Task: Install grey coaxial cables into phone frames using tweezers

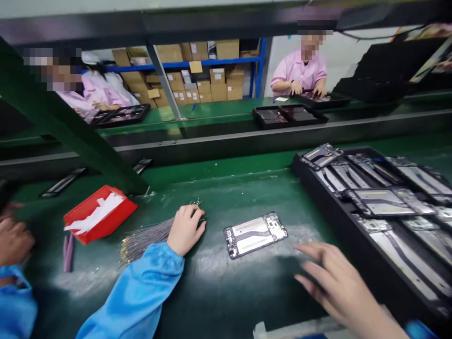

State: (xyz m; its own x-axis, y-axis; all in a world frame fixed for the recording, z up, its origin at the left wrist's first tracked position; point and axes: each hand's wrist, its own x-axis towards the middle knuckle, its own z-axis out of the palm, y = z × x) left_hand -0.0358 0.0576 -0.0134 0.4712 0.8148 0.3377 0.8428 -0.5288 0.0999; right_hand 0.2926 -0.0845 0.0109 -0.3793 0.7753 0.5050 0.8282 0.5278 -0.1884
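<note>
My left hand (pixel 186 229) rests on the right end of a bundle of thin grey cables (pixel 150 236), its fingers curled down around the cable ends. Exactly how many strands are between the fingertips is hidden. In front of me a phone frame (pixel 256 234) with its inner parts showing lies flat on the green bench, touched by neither hand. To its right, my right hand (pixel 330 278) hovers with fingers apart and nothing in them, slightly blurred.
A black tray (pixel 328 214) piled with phone frames stands on the right. Left of the cables are a red bin (pixel 106 230) holding white strips and purple tweezers (pixel 68 253). A co-worker's hand (pixel 14 242) is at far left. A green post (pixel 81 132) slants across the left; people work behind.
</note>
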